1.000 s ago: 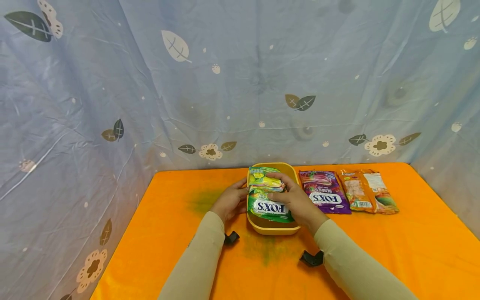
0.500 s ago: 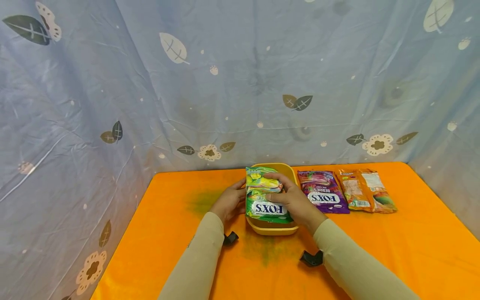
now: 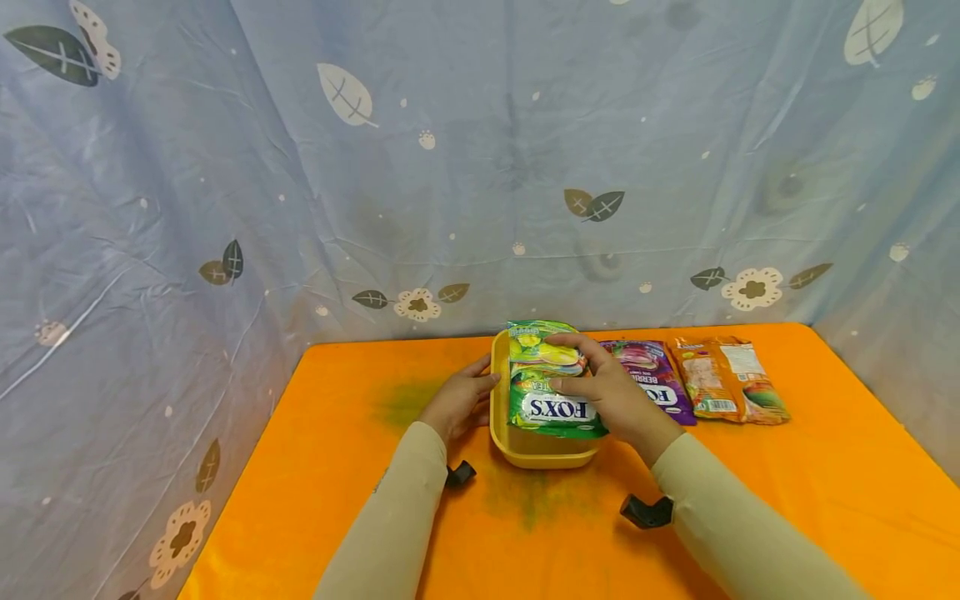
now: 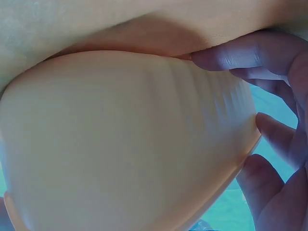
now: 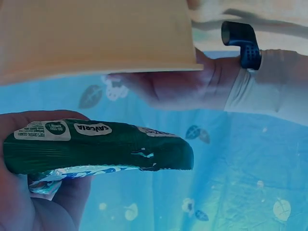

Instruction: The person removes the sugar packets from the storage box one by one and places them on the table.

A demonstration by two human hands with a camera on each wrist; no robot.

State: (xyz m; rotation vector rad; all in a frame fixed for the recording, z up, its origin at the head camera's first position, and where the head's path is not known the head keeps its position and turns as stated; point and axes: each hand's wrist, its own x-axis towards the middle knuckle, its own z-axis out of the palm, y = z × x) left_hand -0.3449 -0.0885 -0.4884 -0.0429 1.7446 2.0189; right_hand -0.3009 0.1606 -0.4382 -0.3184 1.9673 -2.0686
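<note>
A green Fox's candy bag point(image 3: 555, 408), its label upside down in the head view, is gripped by my right hand point(image 3: 611, 396) at its right side. The bag hangs over a yellow plastic tub point(image 3: 543, 460), and a gap between bag and rim shows in the right wrist view. My left hand point(image 3: 459, 402) rests against the tub's left side from outside. Its fingertips point(image 4: 260, 173) touch the pale outer wall and rim in the left wrist view. The tub's inside is mostly hidden beneath the bag.
A purple Fox's Berries bag point(image 3: 678, 400) lies right of the tub, partly behind my right hand. Beyond it lies an orange candy bag point(image 3: 738, 392). A patterned blue-grey curtain point(image 3: 480, 167) hangs behind the orange table point(image 3: 337, 500).
My right hand has shifted the green candy bag to the right and slightly upward in the head view, uncovering the tub's left rim. My left hand stays at the tub.
</note>
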